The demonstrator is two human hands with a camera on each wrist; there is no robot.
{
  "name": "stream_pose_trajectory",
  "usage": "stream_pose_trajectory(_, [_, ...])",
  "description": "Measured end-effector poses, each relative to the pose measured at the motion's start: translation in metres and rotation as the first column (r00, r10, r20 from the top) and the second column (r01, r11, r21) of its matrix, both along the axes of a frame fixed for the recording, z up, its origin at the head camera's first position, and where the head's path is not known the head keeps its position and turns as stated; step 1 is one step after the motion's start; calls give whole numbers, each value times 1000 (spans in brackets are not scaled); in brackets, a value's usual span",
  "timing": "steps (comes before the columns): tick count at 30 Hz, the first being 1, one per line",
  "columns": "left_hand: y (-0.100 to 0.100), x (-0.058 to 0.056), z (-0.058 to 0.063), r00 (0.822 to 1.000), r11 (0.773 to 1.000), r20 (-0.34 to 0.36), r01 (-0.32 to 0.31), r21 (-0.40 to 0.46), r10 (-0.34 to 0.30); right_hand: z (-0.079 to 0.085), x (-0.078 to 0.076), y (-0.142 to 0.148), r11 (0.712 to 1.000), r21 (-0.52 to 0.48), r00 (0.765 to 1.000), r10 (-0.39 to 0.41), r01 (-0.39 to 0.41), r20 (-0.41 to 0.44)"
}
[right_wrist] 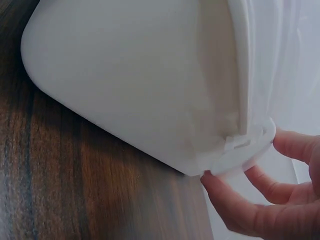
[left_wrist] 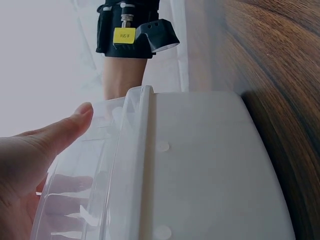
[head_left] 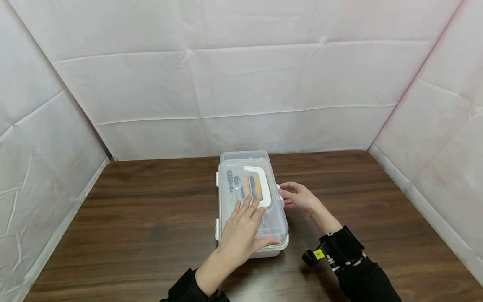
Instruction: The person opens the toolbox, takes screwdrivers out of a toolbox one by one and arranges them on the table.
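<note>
A lidded storage box (head_left: 253, 251) stands on the table, its white base topped by a translucent lid (head_left: 273, 222) with a white carry handle (head_left: 267, 188). My left hand (head_left: 241, 228) rests flat on the near part of the lid, fingers spread and pointing away, the thumb (left_wrist: 75, 122) towards the near edge. At the box's right side, my right hand (head_left: 302, 199) pinches a white latch (right_wrist: 245, 150) between thumb and fingertips. In the right wrist view the latch slants outward from the rim. Through the lid show a spoon-like shape and tan, wooden-looking pieces.
White hinges (head_left: 217, 228) line the box's left side. The brown wood-grain table (head_left: 151, 222) extends to both sides of it. White sheet walls (head_left: 245, 84) enclose the table at the back, left and right. A wrist camera (head_left: 311, 256) sits on the right forearm.
</note>
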State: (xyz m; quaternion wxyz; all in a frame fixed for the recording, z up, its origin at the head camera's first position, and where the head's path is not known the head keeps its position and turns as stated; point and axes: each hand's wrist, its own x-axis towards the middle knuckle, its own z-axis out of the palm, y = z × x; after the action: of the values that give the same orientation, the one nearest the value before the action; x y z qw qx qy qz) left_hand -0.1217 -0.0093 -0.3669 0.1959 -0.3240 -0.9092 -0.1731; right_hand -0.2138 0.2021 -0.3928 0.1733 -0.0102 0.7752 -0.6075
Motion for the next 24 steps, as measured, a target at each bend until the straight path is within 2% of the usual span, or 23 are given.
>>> stream_pose_trajectory(5, [0,-1,0,1000,1000,8,-2,3,2,-3,3,1,998,-51,1000,22,-22,-13])
stream_pose_trajectory(9, [0,-2,0,1000,1000,4,-3,6,3,-7,3,0,997,-72,1000,5,-8,-30])
stream_pose_trajectory(16, [-2,-3,0,1000,999,23,-1,45,0,-14,2,-1,999,-20,995,-45,44,-84])
stream_pose_trajectory(20, [-5,-4,2,999,993,37,8,114,-12,-17,2,3,991,98,973,-65,88,-220])
stream_pose_trajectory(22, [-7,-4,2,999,988,47,9,157,-16,-19,2,7,972,192,950,-70,134,-305])
stream_pose_trajectory(24, [-9,-4,3,998,980,53,7,199,-18,-18,3,10,938,285,921,-78,198,-382])
